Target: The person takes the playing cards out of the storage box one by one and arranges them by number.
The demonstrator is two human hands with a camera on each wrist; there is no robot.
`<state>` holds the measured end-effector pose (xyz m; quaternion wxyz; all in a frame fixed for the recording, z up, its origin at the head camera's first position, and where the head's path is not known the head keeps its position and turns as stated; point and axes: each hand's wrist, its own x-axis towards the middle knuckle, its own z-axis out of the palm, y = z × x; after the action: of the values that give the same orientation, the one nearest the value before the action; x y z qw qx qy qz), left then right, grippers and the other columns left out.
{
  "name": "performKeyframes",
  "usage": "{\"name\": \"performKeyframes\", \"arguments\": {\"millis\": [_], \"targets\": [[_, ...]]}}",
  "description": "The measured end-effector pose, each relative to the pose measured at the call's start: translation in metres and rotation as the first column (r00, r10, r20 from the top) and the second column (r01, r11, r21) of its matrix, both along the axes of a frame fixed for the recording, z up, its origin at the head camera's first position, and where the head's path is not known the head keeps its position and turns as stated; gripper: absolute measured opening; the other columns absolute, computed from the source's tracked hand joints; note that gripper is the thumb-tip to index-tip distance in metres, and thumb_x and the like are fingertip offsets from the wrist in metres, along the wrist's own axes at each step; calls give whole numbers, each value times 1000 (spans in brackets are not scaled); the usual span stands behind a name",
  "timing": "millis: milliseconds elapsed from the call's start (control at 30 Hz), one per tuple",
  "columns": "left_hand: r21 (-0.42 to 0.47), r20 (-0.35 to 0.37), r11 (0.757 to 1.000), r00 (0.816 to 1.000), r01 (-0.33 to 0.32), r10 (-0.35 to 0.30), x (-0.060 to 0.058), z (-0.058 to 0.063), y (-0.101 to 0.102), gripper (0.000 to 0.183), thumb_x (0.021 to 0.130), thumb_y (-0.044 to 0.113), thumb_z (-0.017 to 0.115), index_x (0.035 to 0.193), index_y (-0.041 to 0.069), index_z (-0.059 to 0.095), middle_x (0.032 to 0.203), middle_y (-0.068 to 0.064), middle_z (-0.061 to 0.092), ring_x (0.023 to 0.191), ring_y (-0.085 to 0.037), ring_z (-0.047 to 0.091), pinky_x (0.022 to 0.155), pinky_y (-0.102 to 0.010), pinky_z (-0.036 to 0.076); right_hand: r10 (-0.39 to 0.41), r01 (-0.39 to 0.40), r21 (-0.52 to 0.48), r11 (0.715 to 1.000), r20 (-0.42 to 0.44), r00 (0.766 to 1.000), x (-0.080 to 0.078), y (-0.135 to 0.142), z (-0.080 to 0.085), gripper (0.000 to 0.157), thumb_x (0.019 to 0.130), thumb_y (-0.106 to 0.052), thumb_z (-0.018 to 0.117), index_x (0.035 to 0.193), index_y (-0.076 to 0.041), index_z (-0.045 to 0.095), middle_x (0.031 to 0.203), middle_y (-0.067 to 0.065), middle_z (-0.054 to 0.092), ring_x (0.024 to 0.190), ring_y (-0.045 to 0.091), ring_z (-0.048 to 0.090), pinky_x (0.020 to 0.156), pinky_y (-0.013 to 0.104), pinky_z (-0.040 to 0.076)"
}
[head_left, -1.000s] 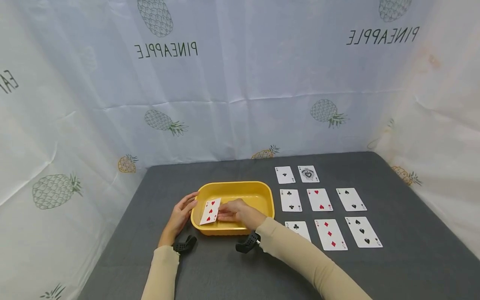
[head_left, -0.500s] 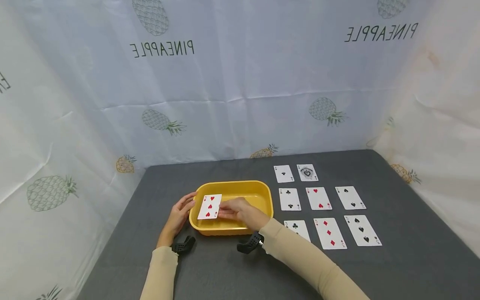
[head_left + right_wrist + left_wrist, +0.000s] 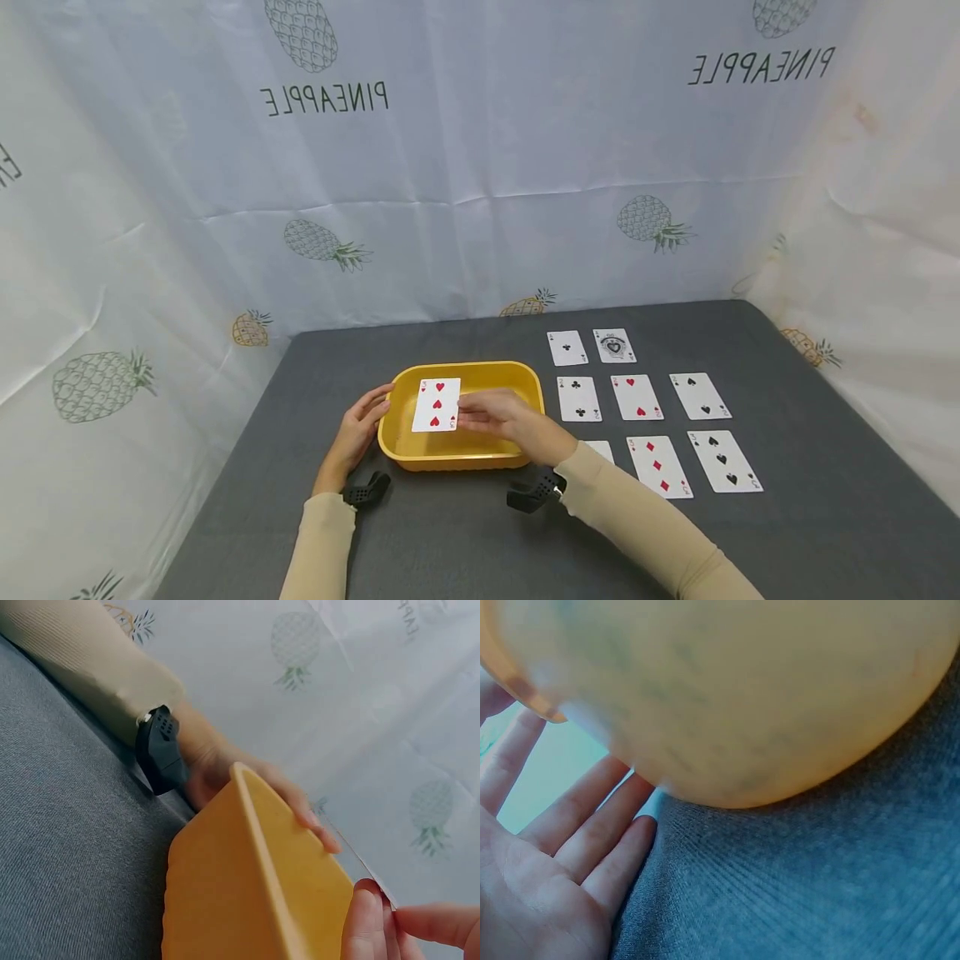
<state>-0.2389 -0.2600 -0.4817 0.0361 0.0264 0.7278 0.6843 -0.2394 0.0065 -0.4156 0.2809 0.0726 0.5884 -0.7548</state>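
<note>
In the head view my right hand point(image 3: 510, 417) pinches a playing card, the three of hearts point(image 3: 437, 405), by its right edge. The card is face up over the yellow plastic tub point(image 3: 457, 462). The right wrist view shows the card edge-on between thumb point(image 3: 431, 922) and fingers point(image 3: 365, 919), above the tub's rim. My left hand point(image 3: 360, 431) rests against the tub's left end. Seen from the left wrist, its fingers point(image 3: 604, 832) lie nearly straight along the outer wall, with fingertips at the rim.
Face-up cards lie in rows right of the tub: an ace of clubs point(image 3: 567, 348), an ace of spades point(image 3: 615, 346), several twos such as the two of hearts point(image 3: 637, 397), and threes including the three of diamonds point(image 3: 660, 467). My right forearm partly covers another card point(image 3: 600, 450).
My right hand has lifted the three of hearts from its tilt inside the tub and drawn it right and slightly up. The left hand has stayed at the tub's end.
</note>
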Motion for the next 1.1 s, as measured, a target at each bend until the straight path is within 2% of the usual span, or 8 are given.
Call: {"name": "performKeyframes", "arguments": {"millis": [67, 100, 167, 333, 567, 800, 1100], "targets": [[0, -1, 1000, 1000, 1, -1, 0, 0, 0, 51, 100, 20, 52, 143, -2, 37, 110, 24, 60, 103, 7, 59, 87, -13, 50, -4, 4, 6, 1000, -3, 1000, 0, 4, 3, 32, 91, -3, 61, 120, 10, 61, 79, 4, 70, 67, 10, 68, 66, 24, 59], [1, -2, 1000, 1000, 1, -1, 0, 0, 0, 51, 100, 20, 52, 143, -2, 38, 110, 24, 60, 103, 7, 59, 87, -13, 50, -37, 37, -3, 999, 30, 999, -1, 4, 5, 32, 90, -3, 63, 119, 10, 62, 72, 3, 69, 62, 11, 67, 63, 23, 58], [0, -4, 1000, 1000, 0, 0, 0, 0, -1, 51, 100, 20, 52, 143, -2, 38, 110, 25, 60, 103, 7, 59, 87, -13, 50, -23, 23, -3, 1000, 24, 999, 0, 10, 8, 32, 91, -2, 61, 121, 10, 60, 72, 2, 69, 63, 10, 66, 63, 22, 58], [1, -7, 1000, 1000, 7, -7, 0, 0, -1, 50, 100, 20, 51, 143, -2, 37, 110, 25, 60, 103, 7, 59, 87, -13, 50, 32, -32, -3, 999, -10, 999, 3, 28, 15, 34, 93, -5, 60, 123, 10, 58, 80, 1, 69, 70, 10, 66, 69, 22, 58], [0, -4, 1000, 1000, 17, -17, 0, 0, -2, 51, 100, 21, 51, 144, -2, 37, 111, 26, 60, 104, 8, 59, 88, -12, 49, 50, -50, 11, 999, -26, 998, 5, 51, 20, 37, 93, -8, 60, 127, 6, 56, 95, 3, 68, 82, 11, 67, 78, 25, 58], [7, -4, 1000, 1000, 3, -3, 0, -1, -2, 50, 100, 20, 51, 143, -2, 38, 111, 25, 61, 104, 8, 59, 87, -13, 50, -5, 6, 69, 998, -4, 1000, 0, 58, 22, 35, 91, -5, 63, 121, 10, 59, 78, 3, 70, 70, 12, 69, 68, 24, 59], [-6, -7, 999, 999, 33, -33, -1, -1, -2, 52, 101, 23, 50, 145, -1, 36, 113, 26, 59, 106, 8, 58, 88, -12, 49, 36, -32, 116, 993, -33, 999, 1, 83, 24, 42, 93, -6, 60, 130, 13, 51, 80, 0, 70, 74, 10, 68, 71, 24, 59]]}}
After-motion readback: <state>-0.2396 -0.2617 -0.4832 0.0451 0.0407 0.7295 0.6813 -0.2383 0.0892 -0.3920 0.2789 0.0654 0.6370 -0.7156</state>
